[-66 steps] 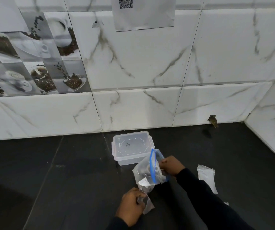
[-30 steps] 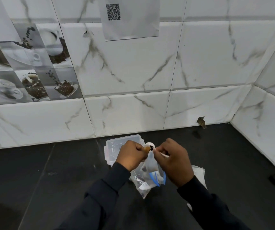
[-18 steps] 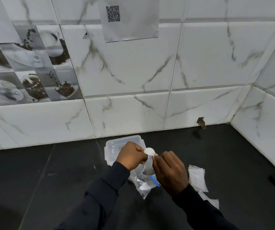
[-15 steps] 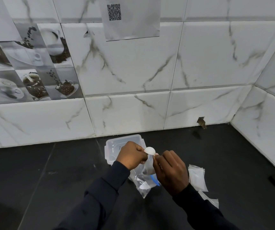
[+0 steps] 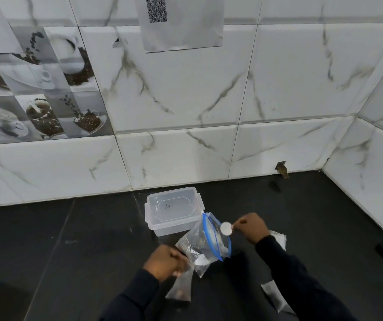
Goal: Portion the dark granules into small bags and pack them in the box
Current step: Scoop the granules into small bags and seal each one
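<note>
Left hand (image 5: 165, 260): fingers grip small bag (image 5: 181, 286) by its top, dark granules at its bottom. Right hand (image 5: 250, 228): fingers pinch white spoon (image 5: 226, 228) at open blue-sealed zip bag (image 5: 205, 244). Lidded clear box (image 5: 174, 212) just behind, on worktop (image 5: 93, 251).

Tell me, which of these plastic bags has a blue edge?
The large zip bag before the clear box; the small bags show no blue.

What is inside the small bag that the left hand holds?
A little dark material, probably granules, lies at the bottom of the small bag. The left hand grips its top, so the mouth is covered.
</note>
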A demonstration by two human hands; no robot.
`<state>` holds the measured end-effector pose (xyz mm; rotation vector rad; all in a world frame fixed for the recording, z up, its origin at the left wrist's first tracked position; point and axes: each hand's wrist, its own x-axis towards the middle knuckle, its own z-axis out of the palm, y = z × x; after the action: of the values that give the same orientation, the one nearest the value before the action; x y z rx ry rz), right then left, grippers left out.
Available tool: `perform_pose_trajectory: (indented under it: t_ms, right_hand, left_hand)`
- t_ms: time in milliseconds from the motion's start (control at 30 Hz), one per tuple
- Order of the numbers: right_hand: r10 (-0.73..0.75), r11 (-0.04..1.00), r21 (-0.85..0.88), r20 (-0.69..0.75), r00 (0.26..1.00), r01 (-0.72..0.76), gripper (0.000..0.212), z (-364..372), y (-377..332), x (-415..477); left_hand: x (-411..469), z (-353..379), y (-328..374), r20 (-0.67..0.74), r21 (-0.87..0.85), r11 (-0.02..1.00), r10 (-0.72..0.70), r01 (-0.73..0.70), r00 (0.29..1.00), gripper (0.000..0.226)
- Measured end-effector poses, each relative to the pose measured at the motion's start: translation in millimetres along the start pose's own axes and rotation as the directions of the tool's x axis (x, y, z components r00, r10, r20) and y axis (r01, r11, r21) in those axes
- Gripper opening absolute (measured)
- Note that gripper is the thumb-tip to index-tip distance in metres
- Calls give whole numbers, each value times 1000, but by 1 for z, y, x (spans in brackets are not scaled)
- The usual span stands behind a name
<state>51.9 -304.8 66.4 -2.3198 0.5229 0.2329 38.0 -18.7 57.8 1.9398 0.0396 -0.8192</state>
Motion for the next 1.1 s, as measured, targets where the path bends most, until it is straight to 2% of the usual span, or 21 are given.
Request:
perform_pose_trajectory:
  t_ms: [67,167,267,333,400,433,500,567,633,700,733,767,867,967,1033,1100]
  right_hand:
    - [61,992,-121,113,992,-47,15,20,-4,6]
    - [95,944,-331,210,973,-21,20,42,-27,12]
    - [127,948,-316,319,939,-21,31,52,-36,19]
    - [98,962,-274,309,946,-10,23,50,-32,23]
    - [-17,976,-214,150,989,50,17,38,-27,16]
    - [-144,981,-124,54,988,149,9,33,-26,6]
    - [-390,911,126,-54,919,393,11,21,-32,-29]
    - [-579,787,280,25,815,550,15,7,-46,-69]
    - [-708,706,174,171,685,687,21,-4,-56,-91]
    - [-729,630,-95,270,629,771,29,-12,-62,-92]
    - [-738,589,-198,265,621,784,31,-17,-65,-89]
    - [-746,580,-242,228,626,778,29,-27,-68,-88]
    - [-755,638,-156,67,652,754,21,-64,-73,-89]
    - [-690,724,-58,-61,721,688,16,-101,-68,-94]
    - [-607,792,13,-82,790,610,7,-117,-55,-100]
    - [-515,827,212,-83,853,520,15,-126,-33,-105]
  left_hand:
    - [4,18,-9,70,-66,997,-40,44,997,18]
    - [9,37,-11,123,-165,985,-35,55,992,17]
    - [8,39,-12,114,-177,983,-17,37,993,22]
    - [4,32,-17,62,-145,989,-6,15,998,25]
    - [-3,19,-21,0,-122,992,21,-20,1000,25]
    - [-7,13,-22,-28,-118,992,41,-44,999,25]
    - [-15,4,-14,-57,-115,987,102,-108,993,28]
    - [-22,-4,5,-73,-117,976,176,-183,982,30]
    - [-30,-10,35,-74,-88,962,251,-257,965,23]
    - [-37,-13,71,-57,-66,940,331,-334,942,17]
    - [-40,-14,88,-52,-73,924,373,-376,926,16]
    - [-43,-13,107,-47,-84,902,421,-423,906,15]
    - [-48,-9,152,-45,-68,811,580,-581,814,19]
    - [-43,2,172,109,53,750,652,-659,751,36]
    - [-34,23,172,234,65,724,658,-687,715,26]
    - [-16,52,163,237,24,715,675,-699,699,19]
